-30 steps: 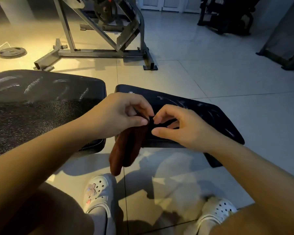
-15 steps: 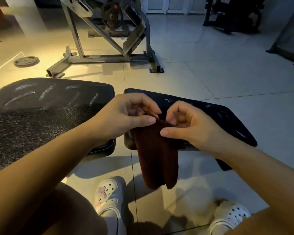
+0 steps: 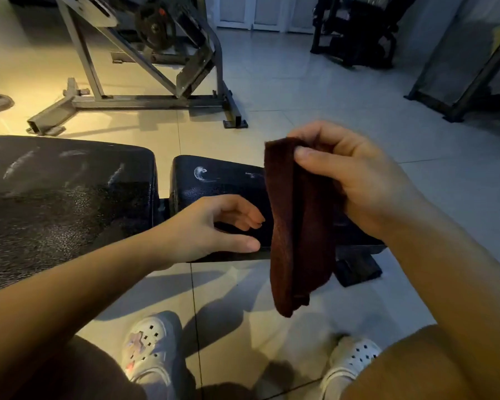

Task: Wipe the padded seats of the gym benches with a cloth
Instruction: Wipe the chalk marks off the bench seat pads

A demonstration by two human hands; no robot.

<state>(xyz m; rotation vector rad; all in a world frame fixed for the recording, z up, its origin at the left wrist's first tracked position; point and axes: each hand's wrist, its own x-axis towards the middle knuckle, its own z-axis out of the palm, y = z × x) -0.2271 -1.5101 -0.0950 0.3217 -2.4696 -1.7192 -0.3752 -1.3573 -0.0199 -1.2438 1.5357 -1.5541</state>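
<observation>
My right grip [image 3: 355, 180] pinches the folded, fuzzy maroon cloth [image 3: 298, 226] — it hangs limp; my left grip [image 3: 214, 226] hovers loose-fingered, holding nothing, over the pebbled black padded surface [image 3: 214, 180].

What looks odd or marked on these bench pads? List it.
Whitish smears streak the large black padded bench seat, and a pale ring-shaped mark sits on the smaller black pad. Nothing looks torn or spilled.

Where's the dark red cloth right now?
Head view, right of centre: the dark red terry cloth hangs from the right hand, in front of the small black padded seat, with the left hand beside it.
</observation>
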